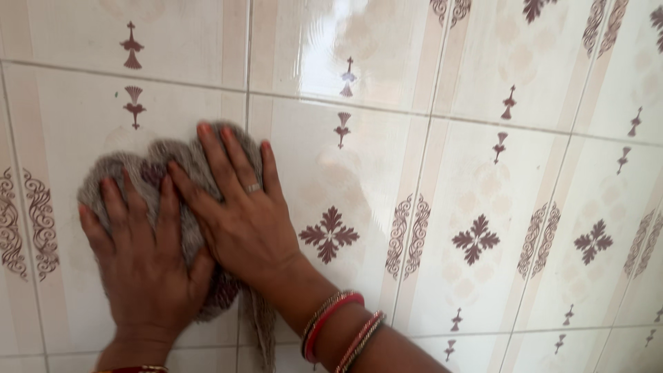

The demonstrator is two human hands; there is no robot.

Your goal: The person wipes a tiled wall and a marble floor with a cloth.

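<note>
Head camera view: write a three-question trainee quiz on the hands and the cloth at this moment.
1. True or false: both hands lie flat on the cloth, pressing it to the tiled wall.
2. Which hand wears a ring? A) left hand B) right hand C) neither
3. Fill in: the wrist of the right hand carries several red and gold ____.

Key
1. True. The grey cloth sits bunched under both palms, with fingers spread over it.
2. B. A ring shows on one finger of the right hand.
3. Bangles.
</note>
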